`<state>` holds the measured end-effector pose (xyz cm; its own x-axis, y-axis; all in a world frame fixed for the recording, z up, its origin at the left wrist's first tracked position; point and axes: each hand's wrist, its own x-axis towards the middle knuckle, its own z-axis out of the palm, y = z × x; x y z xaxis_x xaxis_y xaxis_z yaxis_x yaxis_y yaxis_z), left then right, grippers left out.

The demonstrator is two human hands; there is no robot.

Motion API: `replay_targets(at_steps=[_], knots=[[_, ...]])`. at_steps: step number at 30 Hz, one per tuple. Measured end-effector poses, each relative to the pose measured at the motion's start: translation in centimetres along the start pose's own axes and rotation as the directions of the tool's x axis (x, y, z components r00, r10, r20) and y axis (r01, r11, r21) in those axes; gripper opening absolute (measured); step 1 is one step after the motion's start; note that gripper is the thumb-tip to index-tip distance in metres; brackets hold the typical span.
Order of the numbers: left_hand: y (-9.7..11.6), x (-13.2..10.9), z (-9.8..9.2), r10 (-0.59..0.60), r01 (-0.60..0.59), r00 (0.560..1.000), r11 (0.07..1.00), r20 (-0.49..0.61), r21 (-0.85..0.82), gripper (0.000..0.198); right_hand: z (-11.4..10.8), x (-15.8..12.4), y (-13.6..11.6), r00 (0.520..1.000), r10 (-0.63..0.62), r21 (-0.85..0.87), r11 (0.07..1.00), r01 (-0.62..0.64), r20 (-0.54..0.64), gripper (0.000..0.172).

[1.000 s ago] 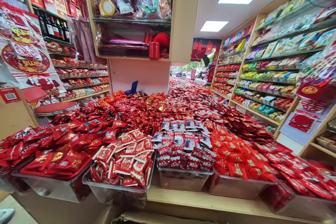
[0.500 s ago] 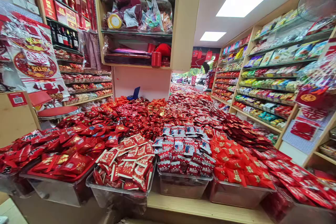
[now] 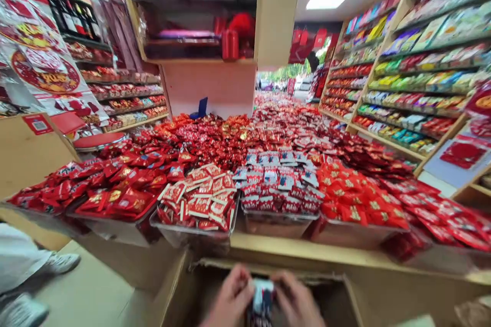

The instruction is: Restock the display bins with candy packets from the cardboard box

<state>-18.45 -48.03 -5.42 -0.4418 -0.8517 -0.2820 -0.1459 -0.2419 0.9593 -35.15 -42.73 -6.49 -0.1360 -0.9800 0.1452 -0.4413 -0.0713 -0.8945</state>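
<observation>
At the bottom of the view, my left hand (image 3: pixel 233 295) and my right hand (image 3: pixel 297 300) pinch a small candy packet (image 3: pixel 263 297) from its two sides. The packet is pale on top with a dark figure and darker below. Motion blurs the fingers somewhat. Both hands are over an open cardboard box (image 3: pixel 176 286), whose inside is dark. Just beyond it, a clear plastic bin (image 3: pixel 280 222) carries a heap of similar white-and-red packets (image 3: pixel 282 181).
A bin of red-and-cream packets (image 3: pixel 199 199) stands to the left, and one of bright red packets (image 3: pixel 356 194) to the right. The wooden ledge (image 3: pixel 307 251) runs along the bins. At lower left are another person's shoes (image 3: pixel 61 262). Stocked shelves (image 3: pixel 414 97) line the right wall.
The view has tilted down, bringing the cardboard box and the other person's shoes into sight. Both my hands have come into view with a packet between them.
</observation>
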Motion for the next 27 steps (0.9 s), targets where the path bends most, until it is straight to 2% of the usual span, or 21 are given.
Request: replay_targets(at_steps=[1, 2, 4, 6, 8, 10, 11, 14, 16, 18, 20, 22, 23, 25, 27], knots=[[0.5, -0.2, 0.4, 0.072, -0.074, 0.997, 0.989, -0.018, -0.131, 0.03, -0.8, -0.2, -0.5, 0.997, 0.042, 0.081, 0.996, -0.036, -0.072, 0.022], [1.1, -0.4, 0.8, 0.09, -0.093, 0.996, 0.966, -0.025, -0.239, 0.031, -1.8, -0.3, -1.0, 0.986, 0.085, 0.159, 0.985, -0.062, -0.141, 0.023], [2.2, -0.8, 1.3, 0.007, -0.001, 1.0, 0.932, 0.016, -0.363, 0.03, -3.8, -0.3, -2.1, 0.949, 0.192, 0.329, 0.939, -0.103, -0.25, 0.026], [3.1, -1.0, 1.6, -0.084, 0.126, 0.989, 0.917, 0.125, -0.38, 0.031, -5.2, 0.1, -3.2, 0.929, 0.254, 0.457, 0.883, -0.109, -0.269, 0.027], [3.7, -1.0, 1.9, -0.11, 0.202, 0.956, 0.918, 0.273, -0.34, 0.037, -5.7, 0.5, -3.8, 0.927, 0.278, 0.553, 0.827, -0.098, -0.251, 0.026], [3.9, -0.8, 2.3, -0.086, 0.199, 0.925, 0.939, 0.369, -0.28, 0.042, -5.4, 1.0, -4.1, 0.928, 0.294, 0.629, 0.772, -0.091, -0.227, 0.024], [3.9, -0.7, 2.6, -0.071, 0.172, 0.925, 0.954, 0.372, -0.245, 0.042, -5.1, 1.3, -4.1, 0.929, 0.3, 0.661, 0.745, -0.087, -0.216, 0.024], [4.0, -0.3, 3.2, -0.028, 0.081, 0.961, 0.979, 0.274, -0.186, 0.041, -4.0, 1.6, -3.9, 0.942, 0.287, 0.706, 0.704, -0.082, -0.176, 0.028], [4.0, -0.3, 3.4, -0.012, 0.065, 0.965, 0.979, 0.261, -0.195, 0.041, -3.5, 1.5, -3.7, 0.966, 0.236, 0.678, 0.727, -0.105, -0.103, 0.028], [3.7, -0.3, 3.4, -0.01, 0.083, 0.954, 0.97, 0.299, -0.23, 0.04, -3.2, 1.0, -3.5, 0.981, 0.19, 0.607, 0.783, -0.133, -0.03, 0.02], [3.1, -0.2, 3.3, -0.022, 0.121, 0.942, 0.952, 0.335, -0.28, 0.039, -3.0, 0.5, -3.4, 0.987, 0.163, 0.534, 0.835, -0.131, -0.012, 0.016], [2.4, 0.0, 3.1, -0.031, 0.187, 0.916, 0.915, 0.4, -0.357, 0.039, -3.0, 0.1, -3.5, 0.992, 0.123, 0.52, 0.848, -0.102, -0.005, 0.014], [2.0, 0.2, 3.0, -0.019, 0.225, 0.89, 0.888, 0.456, -0.402, 0.039, -2.9, 0.0, -3.6, 0.996, 0.093, 0.552, 0.83, -0.08, 0.005, 0.015], [1.5, 0.6, 2.8, 0.042, 0.302, 0.812, 0.823, 0.581, -0.482, 0.041, -2.6, 0.0, -3.9, 0.998, 0.058, 0.673, 0.737, -0.065, 0.034, 0.034], [1.2, 1.0, 2.7, 0.07, 0.363, 0.766, 0.772, 0.639, -0.521, 0.042, -2.1, 0.3, -4.2, 0.994, 0.069, 0.778, 0.62, -0.105, 0.079, 0.057]])
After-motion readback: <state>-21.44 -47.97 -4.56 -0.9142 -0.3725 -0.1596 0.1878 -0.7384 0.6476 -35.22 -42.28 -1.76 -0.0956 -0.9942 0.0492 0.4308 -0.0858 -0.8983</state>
